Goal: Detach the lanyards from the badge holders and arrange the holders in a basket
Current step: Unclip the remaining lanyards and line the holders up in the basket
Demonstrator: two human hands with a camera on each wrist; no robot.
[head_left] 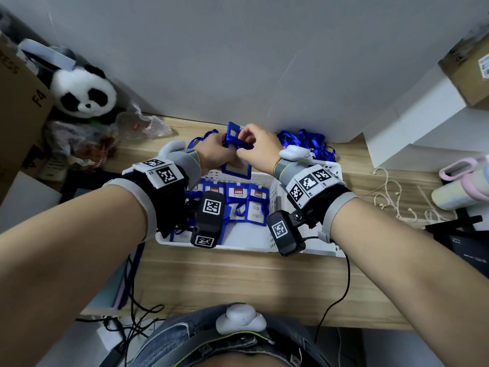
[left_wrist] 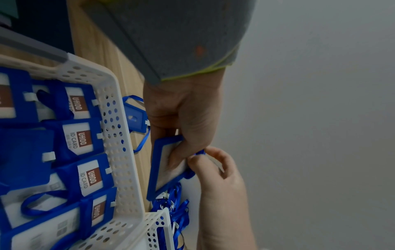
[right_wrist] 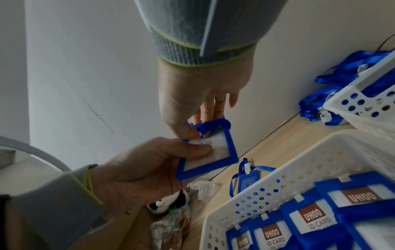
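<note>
Above the far rim of the white basket (head_left: 264,178) I hold a blue badge holder (head_left: 236,166) upright. My left hand (head_left: 217,149) grips its side, thumb pressed on the clear window (right_wrist: 213,150). My right hand (head_left: 251,144) pinches the blue lanyard loop (right_wrist: 213,124) at the holder's top edge (left_wrist: 199,153). Several blue holders with UHOO ID cards (head_left: 238,194) lie in rows in the basket, some with blue loops among them. Another holder with its lanyard (right_wrist: 245,179) lies on the table behind the basket. A pile of loose blue lanyards (head_left: 307,143) sits at the back right.
The grey wall stands close behind the hands. A second white perforated basket (right_wrist: 363,98) sits at the right beside the lanyard pile. A panda plush (head_left: 84,94) and crumpled plastic bags (head_left: 143,125) crowd the back left. A white cord (head_left: 391,197) and a pastel bottle (head_left: 460,186) lie at the right.
</note>
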